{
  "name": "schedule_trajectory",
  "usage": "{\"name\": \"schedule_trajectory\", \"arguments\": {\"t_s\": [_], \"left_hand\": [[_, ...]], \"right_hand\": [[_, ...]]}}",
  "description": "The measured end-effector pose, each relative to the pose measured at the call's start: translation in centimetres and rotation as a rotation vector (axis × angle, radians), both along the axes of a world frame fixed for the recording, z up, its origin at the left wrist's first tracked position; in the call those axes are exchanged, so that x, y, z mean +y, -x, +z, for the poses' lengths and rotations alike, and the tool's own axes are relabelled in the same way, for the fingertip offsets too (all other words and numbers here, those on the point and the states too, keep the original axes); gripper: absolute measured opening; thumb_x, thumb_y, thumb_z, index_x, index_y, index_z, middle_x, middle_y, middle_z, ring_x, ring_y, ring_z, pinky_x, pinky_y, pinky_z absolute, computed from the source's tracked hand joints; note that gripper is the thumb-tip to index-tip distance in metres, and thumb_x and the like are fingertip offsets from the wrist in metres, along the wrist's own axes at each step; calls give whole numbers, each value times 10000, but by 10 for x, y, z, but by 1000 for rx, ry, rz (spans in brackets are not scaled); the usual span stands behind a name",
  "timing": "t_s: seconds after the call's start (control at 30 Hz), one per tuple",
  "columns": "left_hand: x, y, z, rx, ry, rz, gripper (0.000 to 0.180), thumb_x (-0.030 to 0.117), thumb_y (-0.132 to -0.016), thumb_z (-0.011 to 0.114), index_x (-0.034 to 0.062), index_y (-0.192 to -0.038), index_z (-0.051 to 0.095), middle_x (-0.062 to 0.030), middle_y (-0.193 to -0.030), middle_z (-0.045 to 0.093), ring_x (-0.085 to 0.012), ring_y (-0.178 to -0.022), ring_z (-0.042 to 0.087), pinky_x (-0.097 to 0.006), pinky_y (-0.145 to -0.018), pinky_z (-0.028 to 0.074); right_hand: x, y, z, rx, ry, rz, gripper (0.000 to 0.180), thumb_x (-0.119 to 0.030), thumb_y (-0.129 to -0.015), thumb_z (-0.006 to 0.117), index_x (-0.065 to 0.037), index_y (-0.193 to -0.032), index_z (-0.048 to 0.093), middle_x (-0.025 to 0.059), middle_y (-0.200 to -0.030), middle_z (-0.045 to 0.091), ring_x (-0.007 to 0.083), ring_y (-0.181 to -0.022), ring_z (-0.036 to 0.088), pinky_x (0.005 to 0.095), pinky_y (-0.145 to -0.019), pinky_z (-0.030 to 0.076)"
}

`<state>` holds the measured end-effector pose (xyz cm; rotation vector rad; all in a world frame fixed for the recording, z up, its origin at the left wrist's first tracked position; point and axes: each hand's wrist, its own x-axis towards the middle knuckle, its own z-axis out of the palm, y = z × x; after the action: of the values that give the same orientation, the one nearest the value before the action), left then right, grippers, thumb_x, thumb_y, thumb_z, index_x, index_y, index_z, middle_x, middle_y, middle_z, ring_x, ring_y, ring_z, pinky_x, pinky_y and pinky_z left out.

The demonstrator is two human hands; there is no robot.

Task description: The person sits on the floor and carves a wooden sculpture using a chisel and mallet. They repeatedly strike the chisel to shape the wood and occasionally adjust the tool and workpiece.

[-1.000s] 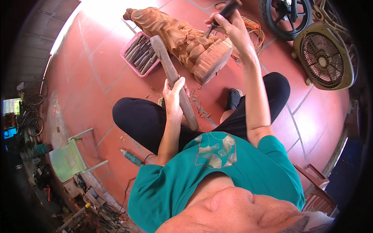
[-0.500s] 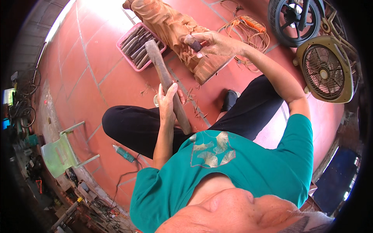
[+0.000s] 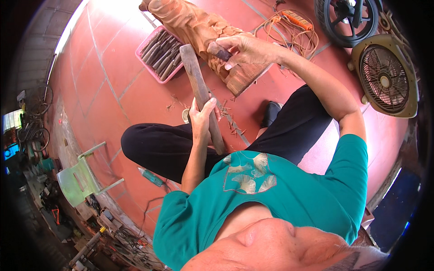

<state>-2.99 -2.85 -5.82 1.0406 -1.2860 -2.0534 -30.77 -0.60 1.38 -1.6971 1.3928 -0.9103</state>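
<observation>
My left hand (image 3: 203, 118) is closed around the lower part of a long wooden mallet (image 3: 194, 70), whose broad end points up and away from me. Across from it, my right hand (image 3: 248, 49) grips a carving chisel by its dark, stubby wooden handle (image 3: 219, 51), over the carved wooden figure (image 3: 181, 17). The chisel's blade is hidden from view. That reddish-brown figure lies slantwise on the floor, with folds cut into its surface and a flat base at its near end. The mallet's broad end is left of the chisel handle, apart from it.
A pink basket (image 3: 160, 80) full of wooden-handled tools sits left of the figure. Wood chips (image 3: 235, 126) litter the red tiles. An orange power strip (image 3: 297, 20) with coiled cord, a wheel and a box fan (image 3: 383, 77) stand right. A green power tool (image 3: 151, 176) and pale chair (image 3: 77, 183) are left.
The mallet's broad end has moved a little right, nearer the chisel handle. My right hand keeps its hold, almost unmoved. The view has shifted slightly.
</observation>
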Motion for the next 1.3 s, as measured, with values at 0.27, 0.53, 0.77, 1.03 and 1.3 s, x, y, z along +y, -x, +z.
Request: {"name": "schedule_trajectory", "arguments": {"t_s": [0.27, 0.53, 0.77, 1.03, 1.3], "left_hand": [[0, -3, 18, 65, 132, 49, 347, 155, -973, 626, -12, -1260, 523, -82, -766, 604, -150, -570, 585, -278, -517, 492], [8, 0, 59, 215, 603, 219, 379, 116, -1004, 512, -43, -1343, 457, -119, -812, 608, -179, -615, 607, -292, -570, 506], [1, -5, 56, -154, 487, -58, 186, 92, -954, 635, 9, -1083, 529, -30, -774, 570, -97, -557, 557, -250, -512, 457], [1, -15, 98, 410, 681, 355, 444, 135, -977, 564, -50, -1364, 447, -86, -794, 605, -137, -587, 570, -267, -547, 495], [-2, -4, 66, -272, 572, -157, 264, 72, -932, 646, 2, -1162, 538, -35, -790, 583, -104, -582, 563, -252, -510, 465]], "right_hand": [[-2, -3, 4, 48, 39, 48, 306, -100, -816, 807, -50, -1002, 570, 80, -854, 636, 221, -910, 626, 417, -839, 467], [-10, -5, -10, 25, 82, 81, 301, -73, -787, 806, -27, -917, 538, 74, -784, 578, 214, -814, 574, 396, -780, 441], [-10, -8, -9, 16, 48, 30, 310, -90, -766, 810, -32, -885, 530, 85, -752, 549, 224, -774, 555, 390, -752, 432], [-10, -8, -10, 62, 78, 59, 330, -95, -755, 820, -32, -872, 518, 86, -772, 563, 235, -779, 570, 413, -736, 421], [-8, -10, -7, 6, 80, 35, 289, -42, -772, 795, -14, -923, 551, 114, -820, 612, 253, -827, 629, 432, -728, 451]]}}
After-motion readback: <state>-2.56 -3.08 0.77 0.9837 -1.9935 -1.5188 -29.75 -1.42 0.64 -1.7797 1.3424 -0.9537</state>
